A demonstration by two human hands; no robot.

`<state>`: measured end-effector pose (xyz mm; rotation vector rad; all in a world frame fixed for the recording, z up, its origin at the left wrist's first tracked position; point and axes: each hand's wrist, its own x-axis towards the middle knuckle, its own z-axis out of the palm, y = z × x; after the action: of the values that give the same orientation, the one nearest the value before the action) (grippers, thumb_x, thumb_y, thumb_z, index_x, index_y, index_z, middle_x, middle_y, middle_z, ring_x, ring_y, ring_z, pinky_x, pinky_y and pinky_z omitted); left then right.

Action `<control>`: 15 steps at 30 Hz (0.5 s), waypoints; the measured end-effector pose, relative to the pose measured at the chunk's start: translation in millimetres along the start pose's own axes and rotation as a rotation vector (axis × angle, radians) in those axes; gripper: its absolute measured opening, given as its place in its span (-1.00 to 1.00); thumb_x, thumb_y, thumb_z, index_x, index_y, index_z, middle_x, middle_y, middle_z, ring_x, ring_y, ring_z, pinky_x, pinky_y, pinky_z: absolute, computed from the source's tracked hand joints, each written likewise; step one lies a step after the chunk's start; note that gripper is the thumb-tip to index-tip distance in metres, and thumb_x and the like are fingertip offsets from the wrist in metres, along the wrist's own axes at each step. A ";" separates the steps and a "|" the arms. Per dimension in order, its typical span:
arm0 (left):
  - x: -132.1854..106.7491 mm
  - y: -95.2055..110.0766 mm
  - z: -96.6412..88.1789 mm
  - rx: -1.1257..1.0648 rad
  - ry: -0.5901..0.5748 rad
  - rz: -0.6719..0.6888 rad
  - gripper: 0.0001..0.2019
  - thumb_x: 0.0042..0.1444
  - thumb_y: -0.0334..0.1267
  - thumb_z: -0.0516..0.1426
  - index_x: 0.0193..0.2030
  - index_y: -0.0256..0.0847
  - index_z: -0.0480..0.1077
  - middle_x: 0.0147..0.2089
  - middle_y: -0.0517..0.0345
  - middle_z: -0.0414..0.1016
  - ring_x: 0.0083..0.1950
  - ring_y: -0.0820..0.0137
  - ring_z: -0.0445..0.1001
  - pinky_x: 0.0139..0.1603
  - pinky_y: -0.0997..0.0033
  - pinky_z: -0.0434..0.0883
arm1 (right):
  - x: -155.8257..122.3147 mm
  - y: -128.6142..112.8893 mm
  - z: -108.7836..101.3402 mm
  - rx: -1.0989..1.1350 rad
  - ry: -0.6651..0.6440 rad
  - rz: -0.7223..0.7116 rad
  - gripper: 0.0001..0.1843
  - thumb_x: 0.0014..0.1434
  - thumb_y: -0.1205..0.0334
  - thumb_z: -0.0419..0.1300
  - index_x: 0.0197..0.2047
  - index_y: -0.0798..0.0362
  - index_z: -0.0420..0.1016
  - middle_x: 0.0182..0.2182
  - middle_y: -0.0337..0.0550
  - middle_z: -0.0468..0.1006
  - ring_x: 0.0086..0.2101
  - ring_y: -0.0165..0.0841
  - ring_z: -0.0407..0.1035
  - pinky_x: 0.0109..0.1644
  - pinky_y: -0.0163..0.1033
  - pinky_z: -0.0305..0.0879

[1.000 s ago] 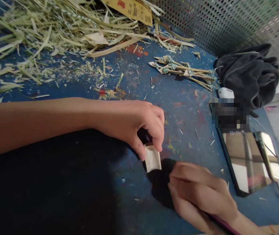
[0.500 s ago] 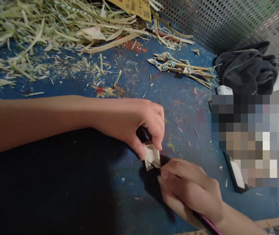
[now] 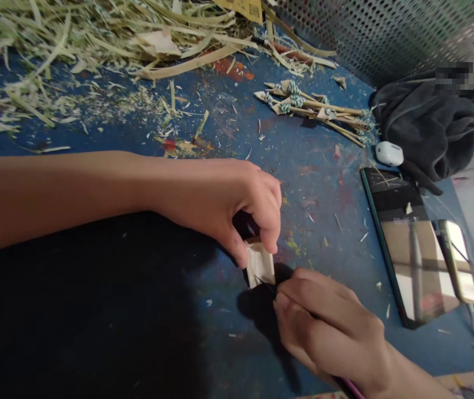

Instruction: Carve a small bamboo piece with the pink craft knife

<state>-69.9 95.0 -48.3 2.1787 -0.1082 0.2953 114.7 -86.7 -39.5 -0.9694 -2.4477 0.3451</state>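
- across the view, a blue worktop, spotted with paint and littered with shavings.
- along the top right, a grey perforated panel.
- at the top left, a heap of pale green strips.
- below the panel, a bunched dark cloth.
- at the centre, the left hand, pinching a small pale piece between thumb and finger.
- at its lower right, the right hand, closed around a slim tool with a pinkish-purple handle.
- at the right, a flat device with a reflective screen; a gold-toned device with a cable overlaps its right side.
- left of the cloth, thin pointed sticks bound with green-and-white cord.
- just beside the cloth, a rounded white case.
- between the 2 hands, the pale piece, the tool's thin dark tip at its lower part; whether it touches the worktop, i cannot tell.
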 end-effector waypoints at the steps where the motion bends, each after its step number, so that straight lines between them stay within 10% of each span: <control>1: -0.3 -0.9 0.5 -0.008 0.007 -0.002 -0.78 -0.09 -0.21 0.38 -0.24 0.10 0.59 -0.25 0.28 0.64 -0.09 0.35 0.49 -0.07 0.43 0.32 | -0.5 -1.0 1.9 -0.001 0.041 0.042 -0.70 0.18 0.57 0.12 -0.50 0.06 0.25 -0.48 -0.21 0.32 -0.44 -0.45 0.18 -0.42 -0.32 0.15; 15: -0.5 5.4 -2.4 0.090 -0.011 -0.067 -0.78 -0.10 -0.16 0.40 -0.25 0.08 0.59 -0.21 0.28 0.62 -0.11 0.39 0.48 0.00 0.44 0.27 | 13.5 -11.4 -22.9 -0.072 0.017 0.152 -0.62 0.28 0.48 0.05 -0.57 0.05 0.31 -0.59 -0.20 0.41 -0.51 -0.41 0.33 -0.40 -0.28 0.40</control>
<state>-71.8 93.7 -42.8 2.2681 -0.0287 0.2551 111.6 -84.2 -10.8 -1.1879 -2.3919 0.3004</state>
